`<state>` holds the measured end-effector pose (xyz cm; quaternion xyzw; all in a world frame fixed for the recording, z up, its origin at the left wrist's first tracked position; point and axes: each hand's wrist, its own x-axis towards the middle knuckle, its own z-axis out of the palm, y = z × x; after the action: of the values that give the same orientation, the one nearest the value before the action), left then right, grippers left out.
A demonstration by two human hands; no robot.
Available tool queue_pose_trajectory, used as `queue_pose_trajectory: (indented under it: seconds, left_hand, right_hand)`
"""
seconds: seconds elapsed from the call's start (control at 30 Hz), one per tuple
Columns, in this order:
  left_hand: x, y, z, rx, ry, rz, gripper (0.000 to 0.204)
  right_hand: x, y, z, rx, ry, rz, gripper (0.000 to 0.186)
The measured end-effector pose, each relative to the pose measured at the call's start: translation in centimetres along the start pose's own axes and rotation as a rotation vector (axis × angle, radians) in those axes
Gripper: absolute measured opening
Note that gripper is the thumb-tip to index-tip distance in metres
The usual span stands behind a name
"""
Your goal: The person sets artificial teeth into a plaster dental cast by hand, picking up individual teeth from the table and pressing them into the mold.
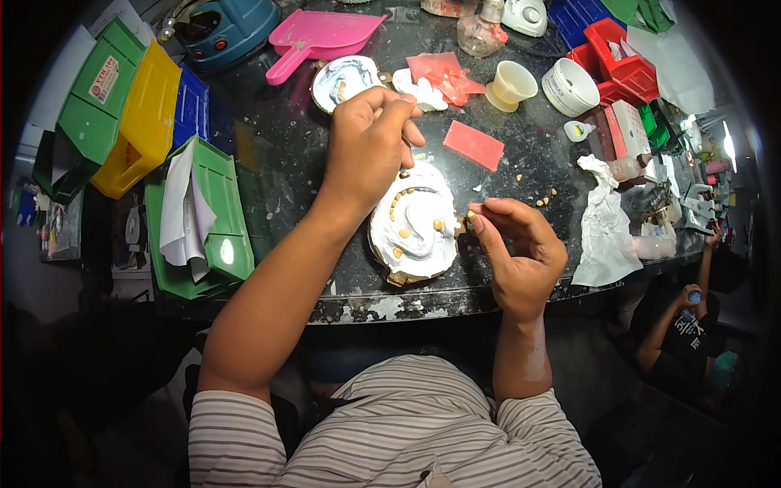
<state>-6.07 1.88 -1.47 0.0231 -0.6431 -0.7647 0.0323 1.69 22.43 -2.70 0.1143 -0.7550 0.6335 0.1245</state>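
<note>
A dental flask half point(416, 220) filled with white plaster lies in front of me, with a curved row of yellowish teeth and several loose yellowish pieces on the plaster. My right hand point(525, 259), just right of the flask, pinches a small yellowish piece point(471, 215) between thumb and forefinger; it looks like an artificial tooth. Over the flask's far edge is my left hand point(366, 142), its fingers curled and thumb pressed in; whatever it may hold is hidden. Beyond it sits a second flask half point(346, 75) with bluish-white plaster, partly covered by that hand.
A pink wax slab point(473, 145), crumpled pink sheets point(443, 77), a cream rubber bowl point(511, 86) and a pink dustpan point(321, 37) lie beyond. Small yellowish bits point(543, 201) and crumpled white paper point(606, 228) are rightward. Green bins point(232, 199) stand left. Another person point(679, 333) sits far right.
</note>
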Motion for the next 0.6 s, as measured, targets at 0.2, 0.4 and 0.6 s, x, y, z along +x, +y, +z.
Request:
queue_pose_trajectory:
  seconds: [0.2, 0.4, 0.6]
  left_hand:
    - [-0.10, 0.11, 0.00, 0.011, 0.005, 0.003, 0.025]
    - [-0.13, 0.21, 0.42, 0.001, 0.051, 0.009, 0.024]
    - [-0.10, -0.16, 0.21, 0.022, 0.029, 0.008, 0.024]
  right_hand:
    - [-0.03, -0.12, 0.07, 0.004, -0.002, 0.036, 0.019]
    - [-0.11, -0.06, 0.06, 0.012, -0.027, 0.061, 0.019]
    - [-0.10, 0.01, 0.03, 0.014, -0.019, 0.053, 0.019]
